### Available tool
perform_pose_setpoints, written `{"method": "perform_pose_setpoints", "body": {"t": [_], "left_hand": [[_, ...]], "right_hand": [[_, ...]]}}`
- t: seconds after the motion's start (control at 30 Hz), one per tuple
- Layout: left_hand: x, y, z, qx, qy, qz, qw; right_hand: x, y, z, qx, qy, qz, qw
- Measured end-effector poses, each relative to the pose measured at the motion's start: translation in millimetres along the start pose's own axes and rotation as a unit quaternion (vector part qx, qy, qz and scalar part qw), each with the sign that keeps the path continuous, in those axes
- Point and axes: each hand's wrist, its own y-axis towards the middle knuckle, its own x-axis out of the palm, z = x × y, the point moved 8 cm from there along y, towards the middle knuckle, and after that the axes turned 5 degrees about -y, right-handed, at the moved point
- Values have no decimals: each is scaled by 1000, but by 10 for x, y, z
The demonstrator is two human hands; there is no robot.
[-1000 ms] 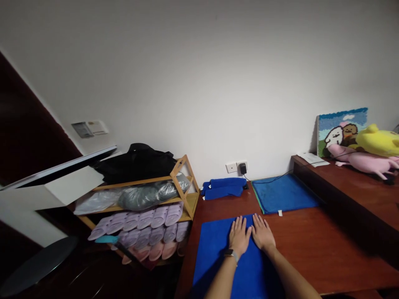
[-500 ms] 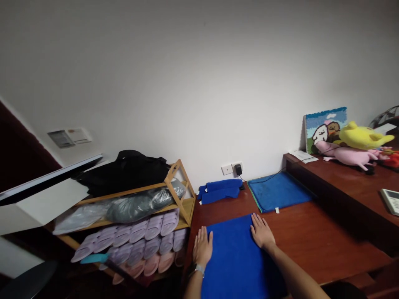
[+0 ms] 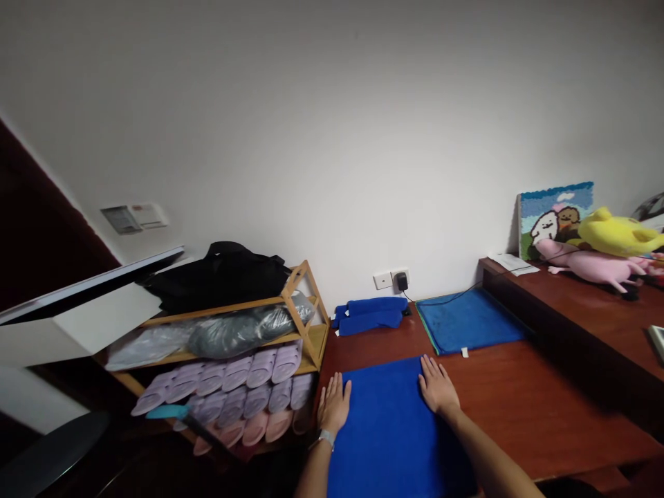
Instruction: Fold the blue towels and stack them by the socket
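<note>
A bright blue cloth (image 3: 386, 429) lies spread flat on the reddish-brown wooden table (image 3: 539, 408). My left hand (image 3: 333, 403) rests palm down at its left edge, fingers stretched out; a watch sits on that wrist. On the far right corner of the cloth lies my right hand (image 3: 438, 386), also flat with the fingers stretched. Neither hand grips anything. Behind the cloth, folded blue cloths (image 3: 371, 316) lie near the wall. To their right is a flat, darker blue cloth (image 3: 469, 319) with a green edge and a white tag.
A wooden rack (image 3: 306, 325) on the left holds rows of purple slippers (image 3: 262, 366), pink slippers (image 3: 255, 429) and a black bag (image 3: 223, 280). A plug (image 3: 402, 281) with a cable sits in the wall socket. Plush toys (image 3: 591, 265) lie on the raised shelf at right.
The camera view has turned slightly left, so the surroundings sit further right. Both hands stay flat on the blue cloth, with hardly any movement.
</note>
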Motion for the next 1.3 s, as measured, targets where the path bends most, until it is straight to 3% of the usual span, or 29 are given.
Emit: {"method": "perform_pose_setpoints", "body": {"t": [0.1, 0.17, 0.23, 0.33, 0.4, 0.43, 0.53, 0.7, 0.8, 1.03, 1.17, 1.3], "left_hand": [[-77, 17, 201, -4, -2, 22, 1000], [-61, -39, 589, 37, -7, 42, 998], [33, -164, 1154, 123, -24, 52, 991], [286, -392, 1904, 223, -55, 18, 973], [419, -475, 2114, 231, -64, -7, 971], [451, -489, 2118, 226, -65, -14, 972], [427, -448, 1767, 194, -49, -16, 980], [224, -329, 559, 75, 6, 18, 997], [150, -342, 156, 48, 17, 36, 998], [121, -384, 151, 31, 9, 35, 999], [116, -375, 148, 32, 13, 37, 999], [123, -374, 154, 34, 20, 34, 999]], "right_hand": [[16, 6, 7, 1, -4, -3, 1000], [28, 11, 13, 0, -3, 0, 1000], [37, 15, 17, -2, -1, 4, 1000], [50, 17, 23, -5, -3, 5, 1000], [55, 21, 27, -7, -5, 7, 1000], [59, 24, 29, -8, -5, 8, 1000], [76, 39, 40, -7, -7, 14, 1000], [106, 49, 56, -5, -16, 15, 1000], [105, 46, 58, -2, -24, 6, 1000], [56, -16, 34, 6, -28, -4, 1000], [83, -194, 8, -16, -16, 16, 1000], [154, -359, -6, -29, -5, -3, 1000]]}}
